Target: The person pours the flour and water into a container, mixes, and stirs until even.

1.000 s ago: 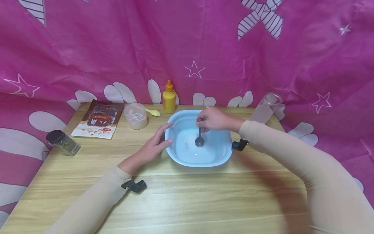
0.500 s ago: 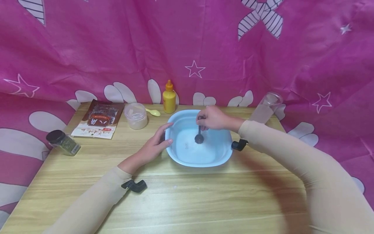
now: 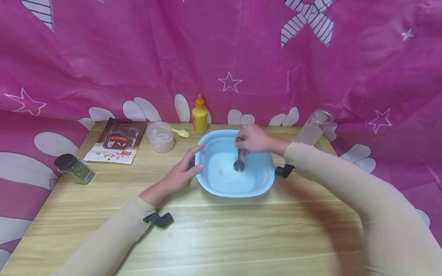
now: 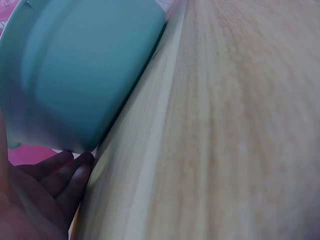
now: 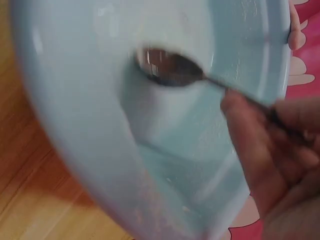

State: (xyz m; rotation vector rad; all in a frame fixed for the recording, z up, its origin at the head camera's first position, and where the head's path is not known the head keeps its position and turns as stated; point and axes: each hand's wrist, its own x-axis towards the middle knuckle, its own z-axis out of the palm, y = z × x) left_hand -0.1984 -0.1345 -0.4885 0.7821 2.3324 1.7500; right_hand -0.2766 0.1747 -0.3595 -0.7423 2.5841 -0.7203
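Observation:
A light blue basin sits mid-table with white liquid in it. My right hand pinches the handle of a dark metal spoon, whose bowl dips into the liquid. In the right wrist view the spoon lies inside the basin below my fingers. My left hand rests with straight fingers against the basin's left outer wall, thumb on the rim. The left wrist view shows the basin's outside with my fingertips at its base.
Along the back of the wooden table stand a yellow squeeze bottle, a lidded clear tub of powder, a small yellow spoon, a brown packet, a dark-lidded spice jar and a clear tumbler. A pink cloth hangs behind.
The spoon bowl has shifted slightly right and nearer in the basin, and my right hand moved a little with it. My left hand has stayed against the basin.

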